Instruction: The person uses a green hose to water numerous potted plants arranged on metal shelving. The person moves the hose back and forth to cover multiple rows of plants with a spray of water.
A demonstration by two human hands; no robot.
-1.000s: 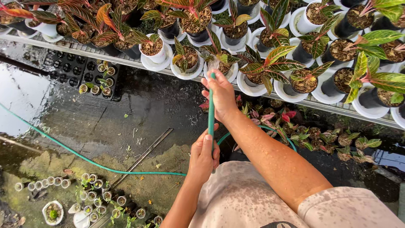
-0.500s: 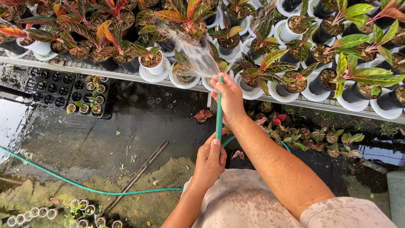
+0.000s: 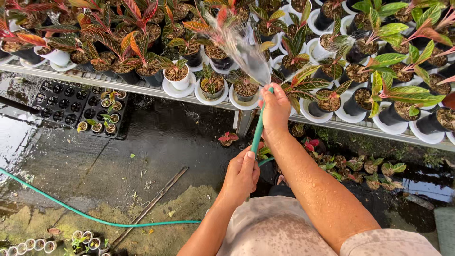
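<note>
Gripping the green hose (image 3: 256, 137) low down, the left hand (image 3: 241, 176) is clenched around it just above the person's shirt, while the right hand (image 3: 275, 110) is clenched on the hose end further up, a finger pressed at the mouth so the water spray (image 3: 239, 47) fans out over the potted plants (image 3: 246, 87). To do this well, I judge the right hand's grip should hold the fan wide and soft, so soil is not washed from the small pots, and the left should feed slack without kinking the line. The rest of the hose trails left across the wet floor (image 3: 156, 142), close to a long thin stick (image 3: 151, 206) lying on the ground. Under the raised surface (image 3: 161, 91) sits a black seedling tray (image 3: 78, 106) with a few small pots, and more little pots line the floor at lower left. Beyond, red and green leaved plants crowd the surface in white and black pots, their leaves shielding some of the soil from the spray.
</note>
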